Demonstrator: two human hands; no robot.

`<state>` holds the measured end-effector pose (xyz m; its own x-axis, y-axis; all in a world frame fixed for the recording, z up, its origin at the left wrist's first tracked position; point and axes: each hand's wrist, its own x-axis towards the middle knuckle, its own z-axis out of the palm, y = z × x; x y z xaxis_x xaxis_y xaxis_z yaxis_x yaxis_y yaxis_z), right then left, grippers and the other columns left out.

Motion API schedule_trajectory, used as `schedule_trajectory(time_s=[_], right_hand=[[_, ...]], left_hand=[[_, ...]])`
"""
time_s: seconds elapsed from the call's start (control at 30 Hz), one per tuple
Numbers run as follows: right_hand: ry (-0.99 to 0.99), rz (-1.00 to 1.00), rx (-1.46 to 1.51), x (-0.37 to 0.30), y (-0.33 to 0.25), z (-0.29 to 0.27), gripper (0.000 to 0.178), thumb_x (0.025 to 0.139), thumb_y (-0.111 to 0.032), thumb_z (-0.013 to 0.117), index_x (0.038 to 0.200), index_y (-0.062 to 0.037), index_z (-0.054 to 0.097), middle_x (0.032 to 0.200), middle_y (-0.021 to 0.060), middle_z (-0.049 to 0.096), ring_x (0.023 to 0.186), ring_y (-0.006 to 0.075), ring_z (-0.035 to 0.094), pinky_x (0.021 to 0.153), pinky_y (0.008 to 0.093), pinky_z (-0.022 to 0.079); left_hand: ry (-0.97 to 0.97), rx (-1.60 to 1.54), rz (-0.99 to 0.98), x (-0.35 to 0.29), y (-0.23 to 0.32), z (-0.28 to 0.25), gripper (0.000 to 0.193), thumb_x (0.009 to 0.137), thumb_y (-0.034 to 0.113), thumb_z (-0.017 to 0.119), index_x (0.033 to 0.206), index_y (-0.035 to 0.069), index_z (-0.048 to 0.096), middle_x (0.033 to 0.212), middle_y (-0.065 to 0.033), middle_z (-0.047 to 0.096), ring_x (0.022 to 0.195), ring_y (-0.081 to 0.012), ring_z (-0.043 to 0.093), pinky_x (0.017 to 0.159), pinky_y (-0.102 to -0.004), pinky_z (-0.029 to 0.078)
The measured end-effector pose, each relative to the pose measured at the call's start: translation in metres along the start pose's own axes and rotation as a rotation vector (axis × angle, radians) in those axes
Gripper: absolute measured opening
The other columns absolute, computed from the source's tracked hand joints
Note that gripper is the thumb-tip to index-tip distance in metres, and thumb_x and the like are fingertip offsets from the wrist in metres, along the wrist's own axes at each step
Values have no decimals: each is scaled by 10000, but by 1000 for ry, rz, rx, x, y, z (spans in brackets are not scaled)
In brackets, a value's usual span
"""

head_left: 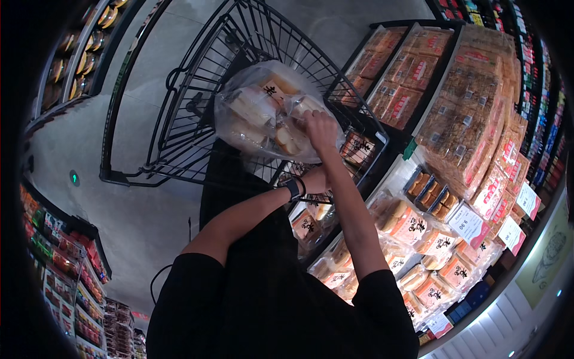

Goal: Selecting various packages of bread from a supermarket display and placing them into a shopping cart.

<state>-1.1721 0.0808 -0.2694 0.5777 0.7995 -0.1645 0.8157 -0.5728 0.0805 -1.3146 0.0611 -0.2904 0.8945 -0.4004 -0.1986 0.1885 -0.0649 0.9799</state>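
A large clear plastic bag point(239, 134) with several packaged bread rolls point(254, 107) in it sits at the near end of a black wire shopping cart point(179, 128). My right hand point(321, 130) is at the bag's right side, its fingers curled round a wrapped bread roll point(305, 106). Below it, my left hand point(315, 179) reaches across to the right, under my right forearm. A dark watch point(293, 189) is on that wrist. My right forearm covers the left fingers, so what they touch does not show.
To the right, a display shelf holds wrapped bread packs point(409, 224), large stacked brown packs point(460, 119) and white price cards point(469, 224). More goods racks point(66, 257) stand at the left. Grey floor point(134, 221) lies between them and the cart.
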Motion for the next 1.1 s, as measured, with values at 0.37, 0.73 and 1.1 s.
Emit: schedule_trajectory(time_s=[0.37, 0.73, 1.1], right_hand=[[-196, 386, 156, -62, -6, 31, 169, 878, -154, 661, 1034, -89, 640, 954, 123, 695, 919, 338, 727, 839, 495, 556], [469, 708, 828, -224, -54, -73, 135, 915, -86, 661, 1024, -8, 675, 1068, 197, 650, 1075, 387, 612, 943, 454, 497], [1026, 1159, 1058, -562, -185, -268, 129, 1014, -83, 610, 1109, -37, 684, 1083, 84, 703, 1010, 189, 667, 904, 333, 520]], left_hand=[[1, -73, -87, -50, -12, -7, 362, 899, 61, 534, 1252, 36, 610, 1386, -192, 548, 1399, -353, 419, 1154, -448, 378], [-189, -52, -14, -70, 27, 20, 305, 939, 127, 545, 1169, -39, 658, 1122, -225, 689, 1092, -354, 662, 949, -416, 503], [-470, -80, -124, -152, 150, 139, 295, 1070, 138, 477, 1300, 17, 616, 1263, -74, 665, 1103, -167, 656, 933, -281, 488]])
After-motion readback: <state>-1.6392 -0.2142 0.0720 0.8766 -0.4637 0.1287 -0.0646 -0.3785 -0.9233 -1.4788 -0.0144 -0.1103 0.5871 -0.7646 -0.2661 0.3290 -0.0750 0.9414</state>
